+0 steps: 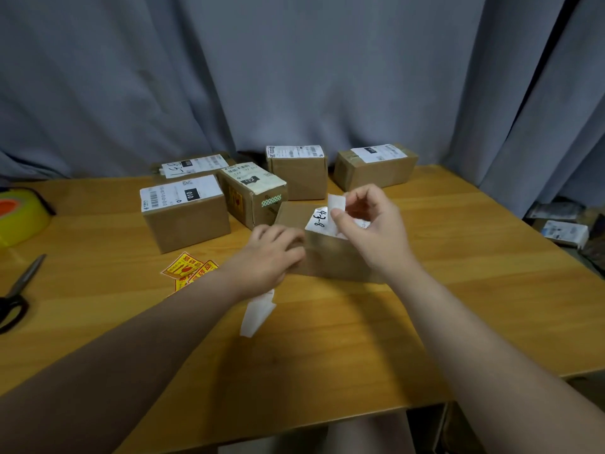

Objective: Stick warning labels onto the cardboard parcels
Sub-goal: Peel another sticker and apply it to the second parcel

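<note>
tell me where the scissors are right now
In the head view, the scissors lie at the far left edge of the wooden table, nearer the person than the yellow tape roll and left of the warning labels.

Makeshift parcel-packing station

A wooden table point(425, 322) is backed by grey curtains point(294, 77); labelled boxes point(185, 213) are clustered at 12 o'clock.
</note>
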Available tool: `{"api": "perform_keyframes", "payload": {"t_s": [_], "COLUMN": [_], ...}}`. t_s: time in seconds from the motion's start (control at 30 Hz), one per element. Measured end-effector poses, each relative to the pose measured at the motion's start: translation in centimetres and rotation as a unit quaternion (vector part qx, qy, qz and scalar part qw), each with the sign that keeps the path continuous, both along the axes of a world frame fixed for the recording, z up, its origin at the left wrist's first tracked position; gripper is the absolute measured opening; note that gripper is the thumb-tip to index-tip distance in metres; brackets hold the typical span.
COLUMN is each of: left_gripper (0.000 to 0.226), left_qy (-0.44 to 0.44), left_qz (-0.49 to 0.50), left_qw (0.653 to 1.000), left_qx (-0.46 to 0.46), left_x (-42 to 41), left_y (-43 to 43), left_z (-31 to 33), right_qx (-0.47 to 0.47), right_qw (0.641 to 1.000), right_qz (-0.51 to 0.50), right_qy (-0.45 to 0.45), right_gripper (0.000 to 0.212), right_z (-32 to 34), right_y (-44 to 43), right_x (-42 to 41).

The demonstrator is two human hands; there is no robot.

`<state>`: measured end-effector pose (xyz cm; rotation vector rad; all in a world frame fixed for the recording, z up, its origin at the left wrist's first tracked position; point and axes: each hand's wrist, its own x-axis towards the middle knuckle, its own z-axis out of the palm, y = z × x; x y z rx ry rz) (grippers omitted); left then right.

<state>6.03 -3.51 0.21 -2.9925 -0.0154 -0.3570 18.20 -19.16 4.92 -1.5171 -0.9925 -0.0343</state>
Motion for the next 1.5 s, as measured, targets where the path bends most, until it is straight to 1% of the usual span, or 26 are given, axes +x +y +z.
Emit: {"api": "perform_keyframes", "payload": {"t_s": [0.03,0.07,0.1,0.13,0.17,0.2,0.23,0.3,0.4,0.47,0.53,0.57,0.63,0.67,0.7,0.77,0.8,0.93,1.03,1.1,1.2,1.3,1.4,1.43,1.47,1.5], "left_gripper": [0.020,0.015,0.016,0.019,0.020,0.022,0.028,0.037,0.026,0.027,0.030,0.029,0.026,0.025,0.025,0.027,0.030,0.042,0.038,0.029,0.018,0.018,0.020,0.015,0.012,0.012], "left_qy": [-0.006,-0.031,-0.069,-0.110,-0.139,-0.161,-0.163,-0.109,-0.057,-0.049,-0.067,-0.092,-0.158,-0.187,-0.194,-0.167,-0.140,-0.040,-0.056,-0.083,-0.134,-0.182,-0.242,-0.258,-0.256,-0.237], "left_qz": [0.006,0.015,0.042,0.079,0.100,0.114,0.136,0.195,0.264,0.280,0.287,0.296,0.311,0.309,0.306,0.298,0.298,0.295,0.296,0.293,0.290,0.300,0.305,0.303,0.297,0.281], "left_qw": [1.000,0.996,0.979,0.933,0.865,0.806,0.780,0.771,0.751,0.761,0.760,0.747,0.703,0.695,0.705,0.744,0.754,0.759,0.768,0.755,0.713,0.680,0.649,0.648,0.660,0.687], "left_qx": [-0.024,-0.079,-0.188,-0.332,-0.471,-0.558,-0.588,-0.597,-0.603,-0.583,-0.580,-0.588,-0.620,-0.622,-0.610,-0.574,-0.569,-0.579,-0.565,-0.581,-0.624,-0.644,-0.653,-0.650,-0.641,-0.627], "left_x": [0.1,0.2,0.3,0.4,0.7,1.0,1.3,1.9,2.7,2.9,3.2,3.2,3.0,2.7,2.5,1.9,1.7,1.9,2.3,2.4,2.5,2.5,2.4,2.2,1.8,1.3], "left_y": [-0.1,-0.4,-1.0,-1.8,-2.5,-3.1,-3.4,-3.8,-4.1,-4.2,-4.2,-4.1,-3.5,-3.0,-2.5,-2.2,-2.4,-3.6,-3.7,-3.7,-3.9,-4.3,-3.7,-3.2,-2.6,-2.2], "left_z": [-0.1,0.1,0.9,2.3,3.8,5.1,6.0,7.0,7.1,7.2,7.2,7.2,7.5,7.5,7.3,7.0,6.9,6.9,6.7,6.6,6.1,5.2,4.6,4.5,4.6,4.8], "right_qx": [-0.009,-0.019,-0.029,-0.037,-0.040,-0.039,-0.039,-0.045,-0.056,-0.062,-0.070,-0.076,-0.091,-0.094,-0.093,-0.082,-0.075,-0.044,-0.033,-0.038,-0.061,-0.088,-0.106,-0.112,-0.116,-0.116], "right_qw": [0.997,0.988,0.973,0.956,0.940,0.925,0.911,0.886,0.864,0.860,0.856,0.852,0.844,0.841,0.840,0.842,0.843,0.842,0.843,0.844,0.847,0.850,0.863,0.869,0.884,0.916], "right_qz": [-0.032,-0.065,-0.096,-0.123,-0.146,-0.167,-0.185,-0.207,-0.222,-0.232,-0.244,-0.247,-0.242,-0.238,-0.237,-0.241,-0.245,-0.265,-0.268,-0.268,-0.248,-0.205,-0.179,-0.173,-0.163,-0.143], "right_qy": [-0.066,-0.139,-0.207,-0.263,-0.306,-0.340,-0.368,-0.413,-0.448,-0.450,-0.451,-0.455,-0.470,-0.477,-0.480,-0.475,-0.473,-0.469,-0.466,-0.463,-0.467,-0.478,-0.461,-0.451,-0.422,-0.358], "right_gripper": [0.021,0.023,0.027,0.034,0.041,0.048,0.053,0.059,0.061,0.062,0.061,0.061,0.060,0.059,0.058,0.056,0.055,0.054,0.054,0.052,0.047,0.042,0.037,0.036,0.034,0.031], "right_z": [-0.6,-1.1,-1.7,-2.2,-2.6,-2.9,-3.3,-4.0,-4.6,-4.6,-4.6,-4.7,-5.0,-5.2,-5.4,-5.4,-5.3,-4.7,-4.4,-4.2,-3.8,-3.5,-3.5,-3.7,-3.7,-3.6], "right_y": [-0.1,-0.2,-0.3,-0.4,-0.5,-0.6,-0.6,-0.4,-0.3,-0.4,-0.5,-0.5,-0.7,-0.8,-1.0,-1.1,-1.1,-0.5,0.0,0.1,0.5,1.2,0.8,0.4,0.1,-0.2], "right_x": [0.1,0.3,0.5,0.7,0.9,1.1,1.3,1.5,1.6,1.6,1.6,1.7,1.8,1.8,1.9,2.0,2.1,1.6,1.3,1.1,0.3,-0.3,-0.2,-0.2,-0.2,-0.3]}}
